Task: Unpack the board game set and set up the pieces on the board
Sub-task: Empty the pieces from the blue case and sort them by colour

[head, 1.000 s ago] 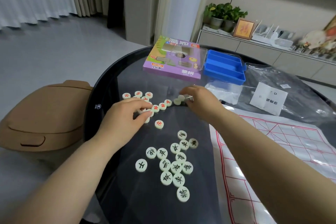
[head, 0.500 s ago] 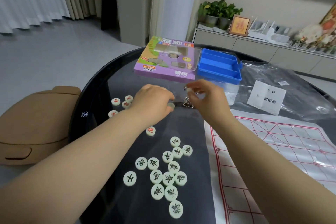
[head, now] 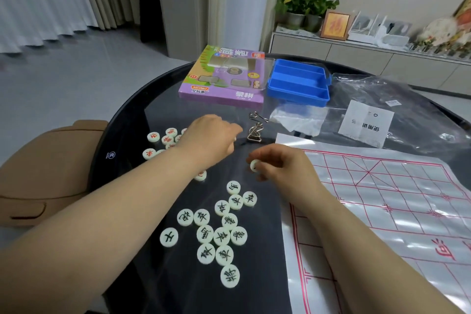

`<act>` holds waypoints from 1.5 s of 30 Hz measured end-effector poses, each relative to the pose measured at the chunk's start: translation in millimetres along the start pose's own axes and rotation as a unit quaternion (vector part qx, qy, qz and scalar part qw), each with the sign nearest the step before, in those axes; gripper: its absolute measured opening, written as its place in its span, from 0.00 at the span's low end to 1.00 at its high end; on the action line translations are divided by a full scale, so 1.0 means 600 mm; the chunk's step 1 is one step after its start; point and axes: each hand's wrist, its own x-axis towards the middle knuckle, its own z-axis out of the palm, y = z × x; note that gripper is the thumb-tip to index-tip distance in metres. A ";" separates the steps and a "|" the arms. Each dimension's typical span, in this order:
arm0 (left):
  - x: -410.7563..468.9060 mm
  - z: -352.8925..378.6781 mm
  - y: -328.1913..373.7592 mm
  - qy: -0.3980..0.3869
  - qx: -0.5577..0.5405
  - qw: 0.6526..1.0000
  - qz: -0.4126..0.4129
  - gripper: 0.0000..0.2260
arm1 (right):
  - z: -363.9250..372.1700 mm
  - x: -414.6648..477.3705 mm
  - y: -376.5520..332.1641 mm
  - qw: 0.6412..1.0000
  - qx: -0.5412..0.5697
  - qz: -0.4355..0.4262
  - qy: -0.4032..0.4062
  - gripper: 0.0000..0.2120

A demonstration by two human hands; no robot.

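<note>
- Head view: the right hand (head: 283,166), at frame centre, is pinching one pale piece (head: 254,165) between thumb and fingertips, just above the dark table (head: 122,140). Judging by the sorted groups, it is carrying the piece to its own colour.
- The left hand (head: 209,137) is reaching palm-down over the red pieces (head: 153,137) at centre left, its fingers curling downward. I cannot tell whether they are gripping anything.
- The black pieces (head: 221,236) are lying face up in a loose cluster at lower centre, apart from the red ones, probably to make the setup quicker.
- The board (head: 395,211) is lying flat at lower right with no pieces on it, close beside both groups.
- The held piece is a round disc with no long axis. It is tilting on edge, face toward frame left, lettering unreadable.
- The board's long axis seems to be running from mid-frame toward the lower right, where the frame cuts it off.
- The box (head: 224,76) and blue tray (head: 298,81) are sitting at upper centre, out of the way.
</note>
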 end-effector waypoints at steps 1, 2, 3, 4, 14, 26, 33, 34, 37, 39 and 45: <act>-0.009 -0.010 0.004 0.025 -0.104 0.994 -0.033 0.14 | -0.001 -0.002 0.000 1.000 0.000 -0.004 -0.004 0.16; -0.022 -0.023 0.009 0.051 -0.213 0.973 -0.072 0.13 | -0.001 -0.005 0.000 1.000 -0.001 -0.009 -0.009 0.16; -0.038 -0.040 0.014 0.065 -0.319 0.941 -0.098 0.11 | -0.001 -0.007 0.001 1.000 -0.005 -0.014 -0.013 0.16; -0.059 -0.055 0.015 0.069 -0.401 0.906 -0.114 0.10 | -0.001 -0.009 0.001 1.000 -0.017 -0.017 -0.018 0.15; -0.204 -0.052 -0.043 0.036 -0.425 0.869 -0.251 0.12 | 0.008 -0.019 -0.004 0.979 -0.187 -0.076 -0.037 0.10; -0.207 -0.024 -0.041 0.045 -0.327 0.923 -0.198 0.08 | 0.015 -0.013 -0.003 0.945 -0.299 -0.128 -0.028 0.13; -0.213 -0.032 -0.025 0.083 -0.369 0.918 -0.119 0.12 | 0.013 -0.018 -0.004 0.982 -0.176 -0.065 -0.018 0.11; -0.216 -0.038 -0.019 0.053 -0.364 0.926 -0.090 0.17 | 0.013 -0.018 -0.004 0.983 -0.169 -0.063 -0.023 0.09; -0.222 -0.035 0.006 -0.082 -0.243 0.967 -0.013 0.33 | 0.016 -0.017 -0.003 0.976 -0.202 -0.078 -0.027 0.08; -0.225 -0.024 0.018 -0.124 -0.170 0.978 0.012 0.39 | 0.020 -0.016 0.000 0.971 -0.220 -0.092 -0.023 0.09; -0.223 -0.010 0.023 -0.106 -0.117 0.987 0.014 0.49 | 0.013 -0.007 -0.015 0.979 -0.190 -0.064 -0.025 0.12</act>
